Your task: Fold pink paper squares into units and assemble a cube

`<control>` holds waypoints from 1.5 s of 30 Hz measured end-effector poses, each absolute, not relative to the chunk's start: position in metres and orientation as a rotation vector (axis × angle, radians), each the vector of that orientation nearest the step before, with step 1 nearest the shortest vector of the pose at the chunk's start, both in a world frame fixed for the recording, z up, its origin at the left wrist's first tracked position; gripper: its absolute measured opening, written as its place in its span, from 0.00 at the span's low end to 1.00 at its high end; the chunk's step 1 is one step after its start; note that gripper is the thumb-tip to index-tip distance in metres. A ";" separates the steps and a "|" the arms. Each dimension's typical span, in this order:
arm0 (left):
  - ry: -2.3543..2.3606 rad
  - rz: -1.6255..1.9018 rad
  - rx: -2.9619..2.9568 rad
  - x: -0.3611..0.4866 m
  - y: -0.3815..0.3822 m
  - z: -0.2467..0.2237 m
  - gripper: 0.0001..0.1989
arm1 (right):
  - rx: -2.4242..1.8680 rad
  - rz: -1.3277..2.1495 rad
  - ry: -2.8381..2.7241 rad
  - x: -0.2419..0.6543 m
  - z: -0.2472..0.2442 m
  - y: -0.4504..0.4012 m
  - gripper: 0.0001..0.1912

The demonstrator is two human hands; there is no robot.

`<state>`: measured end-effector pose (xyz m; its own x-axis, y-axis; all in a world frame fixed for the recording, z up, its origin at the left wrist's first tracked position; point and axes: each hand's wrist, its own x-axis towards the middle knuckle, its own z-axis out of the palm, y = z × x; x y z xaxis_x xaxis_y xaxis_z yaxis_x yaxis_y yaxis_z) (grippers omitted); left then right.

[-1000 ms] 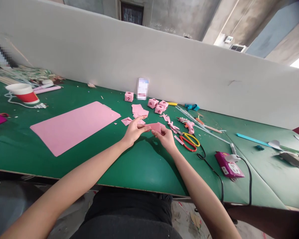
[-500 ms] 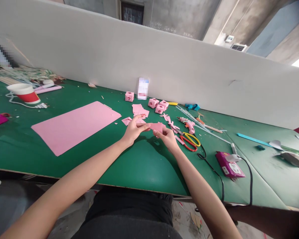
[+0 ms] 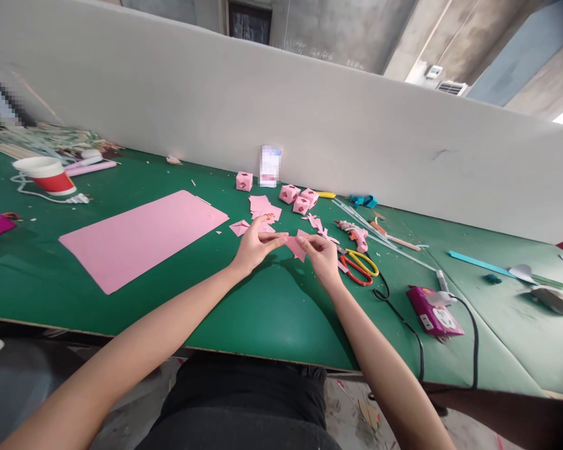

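Paper (image 3: 296,247), freshly turned corner-down, sits at twelve o'clock from the lap (image 3: 244,400), pinched in the grip of left hand (image 3: 252,249) and right hand (image 3: 324,257), suggesting repositioning, with scissors (image 3: 355,271) at its four o'clock.

A single view is given, taken from head height above the near edge of the green worktop (image 3: 263,312); it is faced forward and tilted down, with both forearms seen close and the pale partition (image 3: 192,100) beyond.
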<state>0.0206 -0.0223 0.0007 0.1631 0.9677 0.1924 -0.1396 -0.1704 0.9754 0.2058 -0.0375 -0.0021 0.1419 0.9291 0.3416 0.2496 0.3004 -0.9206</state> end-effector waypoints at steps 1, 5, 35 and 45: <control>0.908 1.267 1.327 0.020 -0.023 0.002 0.42 | -1.203 0.708 -1.370 0.206 -0.002 -0.038 0.24; 0.936 1.289 1.310 0.019 -0.024 0.007 0.41 | -1.192 0.718 -1.333 0.209 -0.003 -0.037 0.21; 0.956 1.254 1.215 0.022 -0.017 0.006 0.35 | -1.105 0.956 -1.125 0.188 -0.007 -0.035 0.20; 0.893 1.277 1.281 0.019 -0.012 0.000 0.39 | -1.091 1.185 -1.075 0.194 -0.004 -0.038 0.21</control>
